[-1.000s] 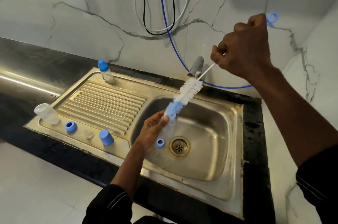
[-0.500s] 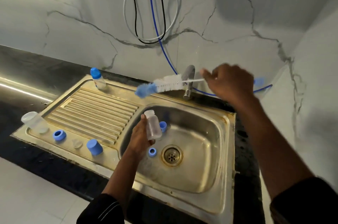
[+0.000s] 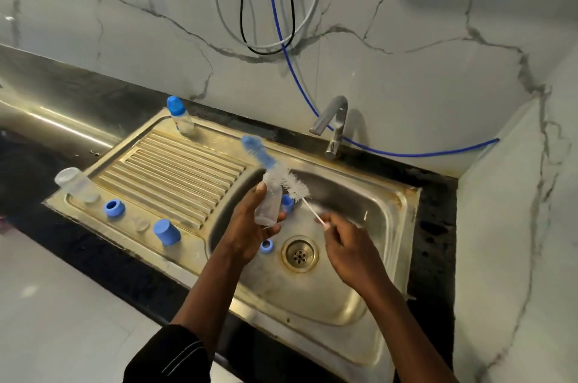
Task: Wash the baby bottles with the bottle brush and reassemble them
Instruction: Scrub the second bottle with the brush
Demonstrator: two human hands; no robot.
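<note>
Head view: left hand [image 3: 247, 235] gripping bottle [image 3: 269, 203], right hand [image 3: 347, 245] pinching brush handle [image 3: 312, 210] alongside.

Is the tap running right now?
Off, it seems: no stream falls from the tap, and the sink basin below shows no splash.

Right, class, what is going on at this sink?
A person is washing baby bottles at a stainless steel sink. Their left hand grips a small clear plastic bottle over the basin; their right hand pinches the thin white handle of a blue-and-white bristle brush, its bristles outside the bottle, beside its neck. Blue caps wait on the ridged drainboard.
</note>
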